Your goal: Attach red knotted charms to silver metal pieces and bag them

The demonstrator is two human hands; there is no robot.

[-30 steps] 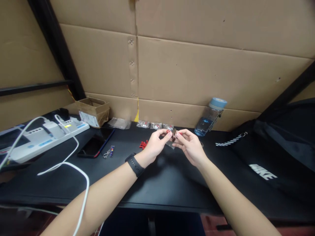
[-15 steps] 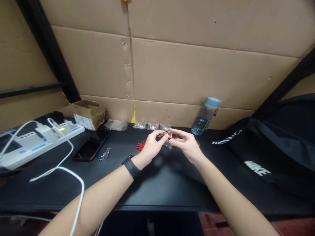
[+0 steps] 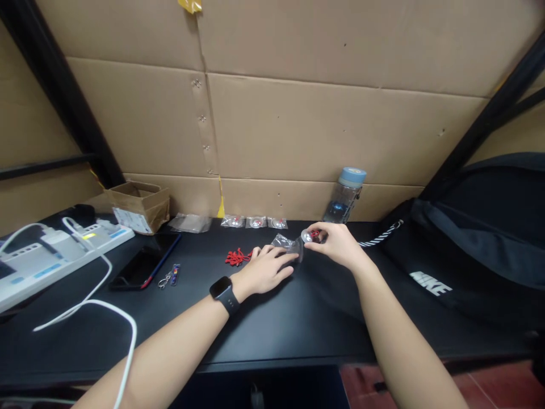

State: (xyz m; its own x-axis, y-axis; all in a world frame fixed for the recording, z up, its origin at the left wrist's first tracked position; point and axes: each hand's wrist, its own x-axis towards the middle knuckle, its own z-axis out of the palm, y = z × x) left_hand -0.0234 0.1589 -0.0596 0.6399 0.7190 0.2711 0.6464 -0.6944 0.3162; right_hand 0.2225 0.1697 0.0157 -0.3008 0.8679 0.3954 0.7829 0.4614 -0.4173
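Observation:
My right hand [image 3: 334, 241] pinches a round silver disc [image 3: 306, 236] by its edge. A red cord [image 3: 315, 233] shows beside the disc, partly under my fingers. Flat and spread over the black tabletop, my left hand [image 3: 267, 269] has its fingertips at a small clear plastic bag [image 3: 281, 241]. A translucent rounded piece [image 3: 300, 250] stands by those fingertips; its kind is unclear. Left of that hand lies a bunch of red cords [image 3: 237, 258]. Behind, small clear packets [image 3: 256, 222] with silver round items and red bits lie in a row.
A blue-lidded bottle [image 3: 344, 196] stands behind my right hand, and a black bag [image 3: 460, 255] fills the right side. On the left are a phone [image 3: 147, 261], a keyring [image 3: 174, 275], a power strip [image 3: 63, 255], a cardboard box [image 3: 140, 204] and flat plastic bags [image 3: 190, 222].
My hands were together around a small item and have parted. The right now holds the disc farther right; the left has lowered and spread out near the clear bag. The view has shifted.

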